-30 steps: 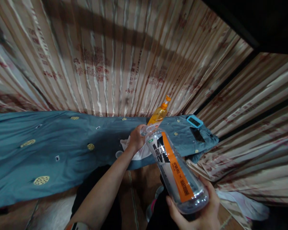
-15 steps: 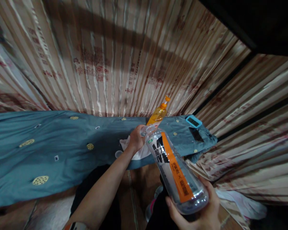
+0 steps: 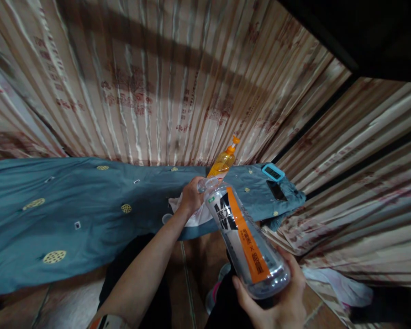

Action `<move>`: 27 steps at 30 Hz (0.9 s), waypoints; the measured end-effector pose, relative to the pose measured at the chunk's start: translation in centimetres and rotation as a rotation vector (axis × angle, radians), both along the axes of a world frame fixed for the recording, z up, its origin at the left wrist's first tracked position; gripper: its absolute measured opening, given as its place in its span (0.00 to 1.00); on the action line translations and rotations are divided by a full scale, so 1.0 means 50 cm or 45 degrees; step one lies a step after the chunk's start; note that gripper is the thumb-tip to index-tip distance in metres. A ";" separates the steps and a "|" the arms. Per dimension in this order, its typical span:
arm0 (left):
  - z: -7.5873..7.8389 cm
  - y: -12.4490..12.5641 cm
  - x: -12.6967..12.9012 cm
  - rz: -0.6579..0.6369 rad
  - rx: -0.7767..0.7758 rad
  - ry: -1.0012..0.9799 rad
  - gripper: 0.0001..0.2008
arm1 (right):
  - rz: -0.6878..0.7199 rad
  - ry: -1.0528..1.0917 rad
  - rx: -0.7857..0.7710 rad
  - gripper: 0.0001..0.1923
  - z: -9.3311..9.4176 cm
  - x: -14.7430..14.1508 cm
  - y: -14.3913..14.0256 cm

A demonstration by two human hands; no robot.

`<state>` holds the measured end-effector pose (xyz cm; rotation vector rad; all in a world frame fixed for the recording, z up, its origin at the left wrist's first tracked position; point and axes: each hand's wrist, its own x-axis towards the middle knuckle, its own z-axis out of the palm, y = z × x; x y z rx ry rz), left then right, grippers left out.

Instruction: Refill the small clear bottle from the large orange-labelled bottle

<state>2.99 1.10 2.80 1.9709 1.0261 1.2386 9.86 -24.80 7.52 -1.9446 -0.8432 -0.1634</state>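
My right hand (image 3: 281, 304) grips the base of a clear plastic bottle (image 3: 243, 235) with a black, white and orange label. The bottle is tilted, neck pointing away and to the left. My left hand (image 3: 191, 197) is at the bottle's open neck, fingers closed beside it, resting over a white cloth (image 3: 197, 217) on the blue cover. Whether the left hand grips the cloth or something small is hidden. Just behind the bottle's mouth stands an orange pump bottle (image 3: 222, 162).
A blue patterned cover (image 3: 71, 214) lies over a long low surface. On its right end lie a blue-framed device (image 3: 273, 172) and a dark phone (image 3: 276, 190). Striped beige curtains (image 3: 164, 82) hang behind and to the right. White fabric (image 3: 335, 285) lies on the floor.
The view and both hands shifted slightly left and up; the bottle stays tilted in the same grip.
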 end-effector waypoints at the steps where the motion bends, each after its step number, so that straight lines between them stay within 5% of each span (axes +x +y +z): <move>1: 0.001 0.000 0.000 0.003 0.002 0.006 0.11 | -0.008 -0.017 -0.006 0.56 0.001 -0.001 0.000; 27: -0.009 -0.006 0.005 -0.009 -0.071 -0.135 0.15 | 0.069 -0.113 0.112 0.55 -0.008 -0.002 0.003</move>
